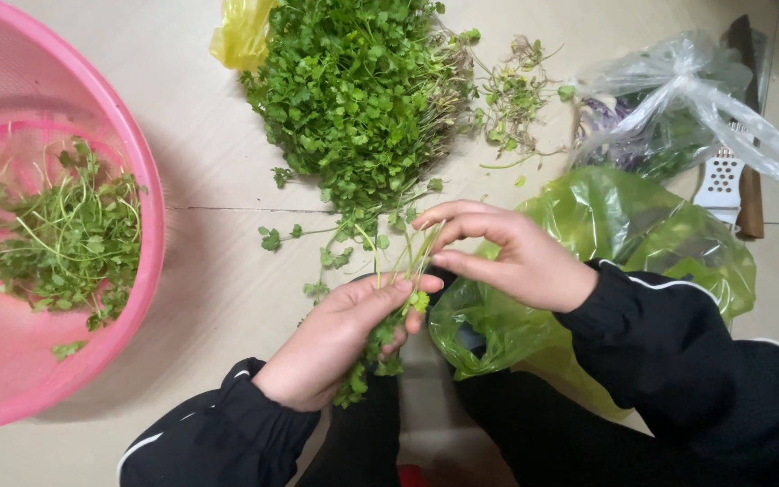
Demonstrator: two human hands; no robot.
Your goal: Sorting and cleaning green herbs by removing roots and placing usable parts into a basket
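Sprigs of leafy green herb lie gripped in the left hand, whose fingers are curled round the bunch, leaves hanging below the palm and thin stems sticking up past the thumb. Right hand sits just above, fingers bent and pinching at the upper stem ends, so both hands meet over the same small bunch, near the middle of the view and low over the floor. Both arms wear dark sleeves with a thin white stripe.

Just beyond the hands lies a big heap of the same herb on the pale tiled floor, with loose sprigs trailing toward the bunch. Beside the heap, to the right, is a small scatter of wilted trimmings. A yellow plastic bag peeks out behind the heap. Under the right wrist spreads a green plastic bag; farther right, a clear knotted bag holds vegetables, next to a white grater. At far left, a pink plastic basket holds picked sprigs.
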